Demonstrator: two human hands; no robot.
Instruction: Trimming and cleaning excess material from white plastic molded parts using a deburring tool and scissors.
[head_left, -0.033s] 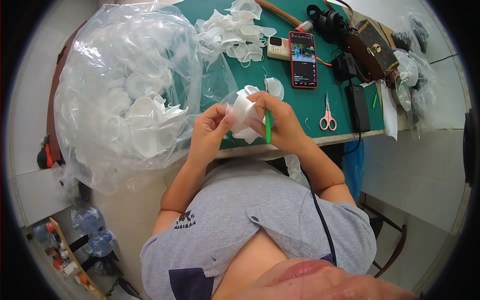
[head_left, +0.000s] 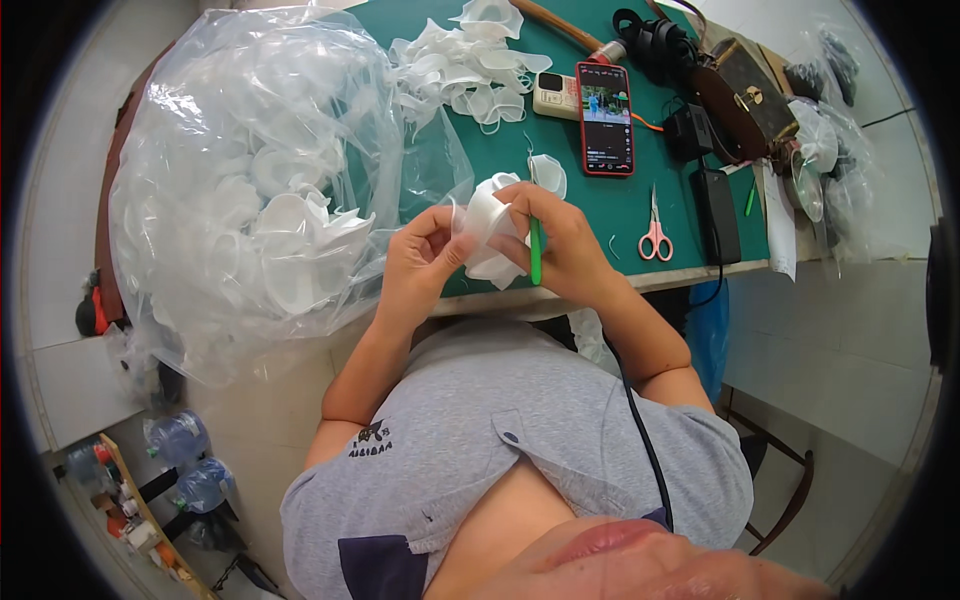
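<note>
A white, thin, curved plastic-looking piece (head_left: 487,222) is held up between my hands over the front edge of the green table. My left hand (head_left: 425,255) pinches its left edge, where a translucent flap stands up by the fingers. My right hand (head_left: 560,240) is closed on the other side of the piece. Along that hand's fingers lies a slim green-handled tool (head_left: 535,255), its upper end thin; its exact kind I cannot make out. Just beyond the right hand is a translucent white cup-shaped piece (head_left: 549,176) on the table.
A large clear bag (head_left: 250,110) of white pieces fills the left side. More translucent pieces (head_left: 470,70) are heaped at the back. Pink-handled scissors (head_left: 655,243), a red-cased phone (head_left: 606,120), a black power adapter (head_left: 714,215) and a brown handbag (head_left: 745,100) lie to the right.
The translucent flap by my left fingers stands out a little more now. My hands have hardly moved.
</note>
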